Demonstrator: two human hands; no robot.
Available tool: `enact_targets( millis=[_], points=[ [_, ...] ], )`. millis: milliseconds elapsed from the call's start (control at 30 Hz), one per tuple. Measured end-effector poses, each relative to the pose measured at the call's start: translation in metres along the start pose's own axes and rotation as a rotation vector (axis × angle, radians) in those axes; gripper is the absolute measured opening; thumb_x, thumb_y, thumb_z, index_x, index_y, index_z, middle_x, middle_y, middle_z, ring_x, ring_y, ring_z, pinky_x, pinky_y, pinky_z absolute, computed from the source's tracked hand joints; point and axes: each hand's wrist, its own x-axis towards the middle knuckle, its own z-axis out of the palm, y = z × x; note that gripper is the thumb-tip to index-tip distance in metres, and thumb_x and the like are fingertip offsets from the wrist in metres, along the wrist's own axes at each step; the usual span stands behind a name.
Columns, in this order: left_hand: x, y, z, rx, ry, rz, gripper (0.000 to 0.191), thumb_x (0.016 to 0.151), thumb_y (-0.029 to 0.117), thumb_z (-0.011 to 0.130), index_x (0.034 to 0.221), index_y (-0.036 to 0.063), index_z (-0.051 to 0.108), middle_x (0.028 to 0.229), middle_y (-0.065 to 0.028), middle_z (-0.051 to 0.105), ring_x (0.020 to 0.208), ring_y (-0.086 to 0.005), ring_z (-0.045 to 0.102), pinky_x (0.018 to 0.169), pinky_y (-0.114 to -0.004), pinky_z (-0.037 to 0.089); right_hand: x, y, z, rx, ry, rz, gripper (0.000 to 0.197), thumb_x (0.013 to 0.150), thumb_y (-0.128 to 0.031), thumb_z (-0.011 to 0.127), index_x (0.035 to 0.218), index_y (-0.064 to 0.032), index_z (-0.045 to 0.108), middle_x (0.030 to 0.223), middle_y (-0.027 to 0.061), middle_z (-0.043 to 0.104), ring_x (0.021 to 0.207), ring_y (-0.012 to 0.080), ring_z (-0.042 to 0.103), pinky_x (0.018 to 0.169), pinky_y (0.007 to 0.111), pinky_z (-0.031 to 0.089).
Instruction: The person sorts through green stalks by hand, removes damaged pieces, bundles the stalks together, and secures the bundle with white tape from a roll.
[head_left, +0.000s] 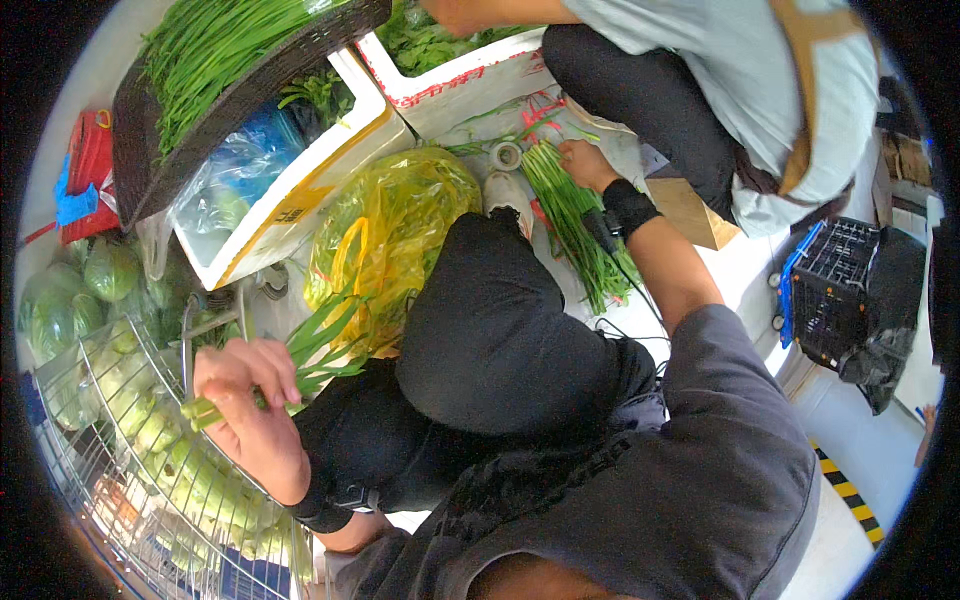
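My left hand (251, 412) is closed around a few flat-leaved green stalks (330, 334), held over my bent leg beside the wire rack. Their pale cut ends stick out past my thumb, and the leaves point away toward a yellow plastic bag (405, 195). My right hand (589, 165) reaches to the floor, its fingers curled at the pale end of a larger bundle of long green stalks (566, 210). Whether it grips all of them or only a few is hard to see. A roll of tape (506, 156) lies by that end, close to my shoe (510, 199).
A wire rack (142, 457) of pale green vegetables stands at left. White foam boxes (300, 195) (465, 82) and a dark basket (247, 90) heaped with long greens stand ahead. Another person's leg (645, 112) is close at upper right. A black crate (832, 292) sits at far right.
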Motion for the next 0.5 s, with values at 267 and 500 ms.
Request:
enact_targets(
  millis=[267,500],
  points=[
    [0.011,-0.02,-0.009,-0.013,0.1,-0.088,0.041,0.104,0.047,0.048,0.081,0.0139,0.042,0.059,0.0029,0.031,0.048,-0.0105,0.029,0.056,-0.029,0.03,0.071,0.065,0.079,0.089,0.349,-0.008,0.045,0.087,-0.025,0.07,0.126,-0.0066,0.063,0.115,0.0192,0.069,0.105,0.0392,0.065,0.093,0.045,0.052],
    [0.013,-0.019,-0.011,0.072,0.143,-0.071,0.048,0.104,0.051,0.045,0.077,0.0122,0.036,0.058,0.0017,0.034,0.047,-0.0101,0.032,0.052,-0.028,0.029,0.076,0.059,0.07,0.182,0.154,0.071,0.044,0.077,-0.028,0.081,0.112,-0.0044,0.068,0.106,0.0133,0.071,0.096,0.0271,0.069,0.087,0.036,0.053]
  ],
)
